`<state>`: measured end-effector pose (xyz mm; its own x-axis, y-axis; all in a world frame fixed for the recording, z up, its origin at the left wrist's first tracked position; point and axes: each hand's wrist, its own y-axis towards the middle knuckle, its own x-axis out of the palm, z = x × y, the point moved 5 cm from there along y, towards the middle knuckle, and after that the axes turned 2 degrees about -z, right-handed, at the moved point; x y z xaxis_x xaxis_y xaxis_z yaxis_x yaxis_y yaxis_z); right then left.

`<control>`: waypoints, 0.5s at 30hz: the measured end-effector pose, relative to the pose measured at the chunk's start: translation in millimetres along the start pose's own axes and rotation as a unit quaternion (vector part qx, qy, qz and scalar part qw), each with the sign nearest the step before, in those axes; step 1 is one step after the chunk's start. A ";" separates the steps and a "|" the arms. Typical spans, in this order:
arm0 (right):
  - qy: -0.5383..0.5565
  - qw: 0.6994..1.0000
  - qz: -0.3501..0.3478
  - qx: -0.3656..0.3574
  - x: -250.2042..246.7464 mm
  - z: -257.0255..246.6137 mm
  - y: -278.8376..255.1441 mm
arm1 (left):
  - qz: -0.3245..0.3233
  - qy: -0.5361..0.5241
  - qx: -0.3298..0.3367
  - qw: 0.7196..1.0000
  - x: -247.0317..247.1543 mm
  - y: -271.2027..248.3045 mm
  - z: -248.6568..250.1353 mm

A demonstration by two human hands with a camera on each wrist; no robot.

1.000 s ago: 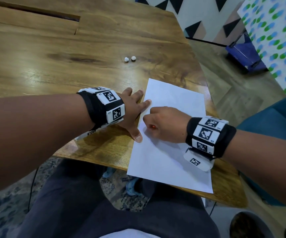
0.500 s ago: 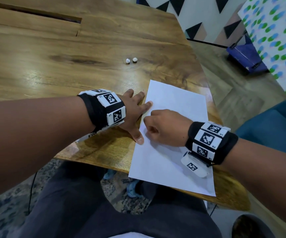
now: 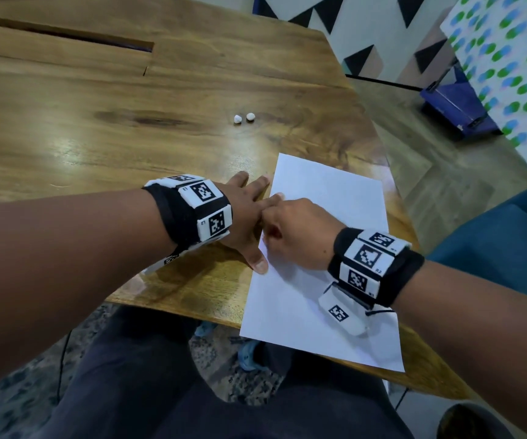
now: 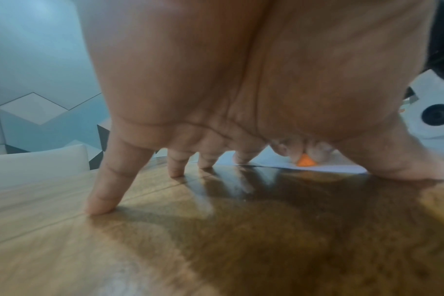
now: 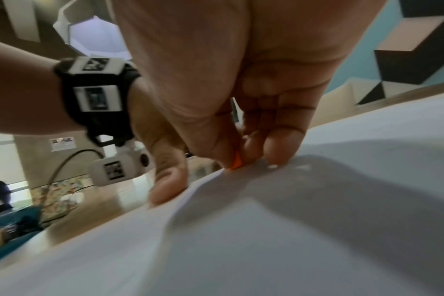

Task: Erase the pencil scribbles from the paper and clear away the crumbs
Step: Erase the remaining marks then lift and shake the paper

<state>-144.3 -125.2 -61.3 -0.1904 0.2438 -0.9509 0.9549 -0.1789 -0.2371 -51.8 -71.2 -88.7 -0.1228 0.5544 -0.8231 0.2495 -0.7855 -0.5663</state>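
A white sheet of paper (image 3: 328, 280) lies on the wooden table (image 3: 97, 128), its near end hanging over the table's edge. My right hand (image 3: 290, 229) pinches a small orange eraser (image 5: 236, 161) against the paper's left edge; the eraser (image 4: 306, 161) also shows in the left wrist view. My left hand (image 3: 249, 213) lies spread, fingers straight, its thumb and forefinger pressing the paper's left edge and the other fingers (image 4: 99, 202) on the wood. I see no scribbles; the fist hides the spot under it.
Two small white balls (image 3: 244, 118) lie on the table beyond the paper. The table's right edge runs close to the paper, with floor and a blue seat (image 3: 509, 236) past it. My dark-clothed lap (image 3: 192, 391) is below the near edge.
My right hand has slid up and left along the paper's edge, now against the left forefinger. The eraser's orange tip no longer shows in the head view. The left hand has stayed in place.
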 end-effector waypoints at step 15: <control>0.117 0.962 0.075 0.233 -26.5 132.9 -19.2 | -0.016 -0.056 0.020 0.998 1.0 -15.7 5.7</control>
<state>-187.8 -254.9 -57.9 0.0506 0.3791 -0.9240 0.7510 -0.6243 -0.2150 -61.3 -59.9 -80.8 -0.2381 0.5473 -0.8024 0.2054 -0.7791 -0.5923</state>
